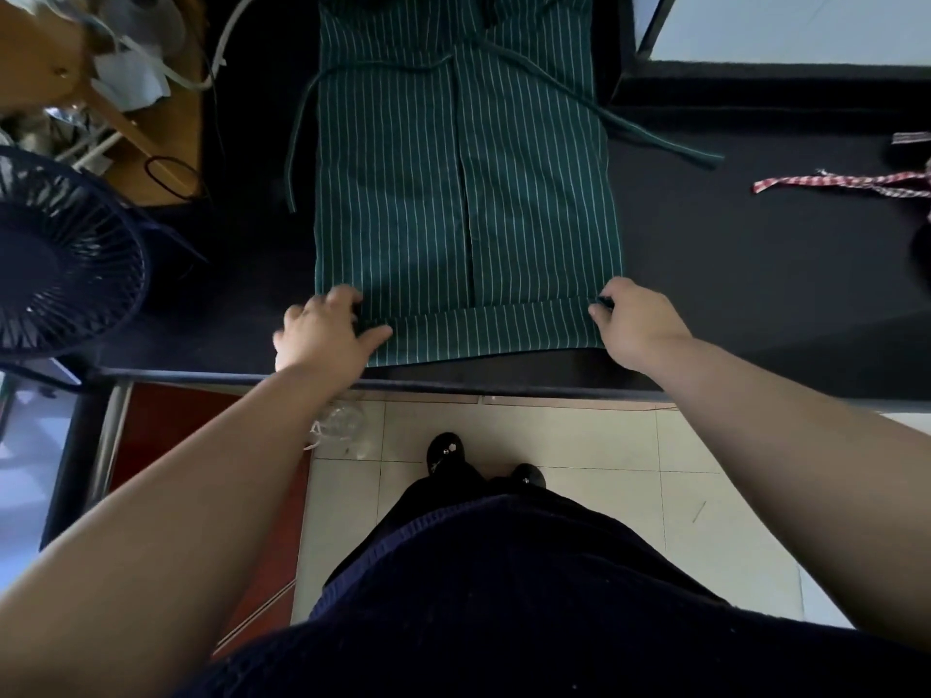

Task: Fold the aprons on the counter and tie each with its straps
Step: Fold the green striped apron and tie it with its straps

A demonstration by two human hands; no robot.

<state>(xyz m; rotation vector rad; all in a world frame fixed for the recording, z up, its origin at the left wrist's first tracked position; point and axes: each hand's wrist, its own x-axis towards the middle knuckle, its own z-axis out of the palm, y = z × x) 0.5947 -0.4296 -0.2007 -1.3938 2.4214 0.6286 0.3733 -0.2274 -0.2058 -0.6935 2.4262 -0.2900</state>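
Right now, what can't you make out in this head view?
Head view only.
Green striped apron: top end cut off by the upper frame edge.
Red checked strap: what it joins runs off the right edge.
Right hand, pinching the apron's near corner: most fingers hidden behind the hand itself.

Plain indoor workroom, type otherwise uncertain: black cloth-covered desk (755,274) with metal front rail, pale tiled floor (579,445), dark floor fan (60,259) at left, wooden frame (126,128) and loose black cable (171,176) behind it.
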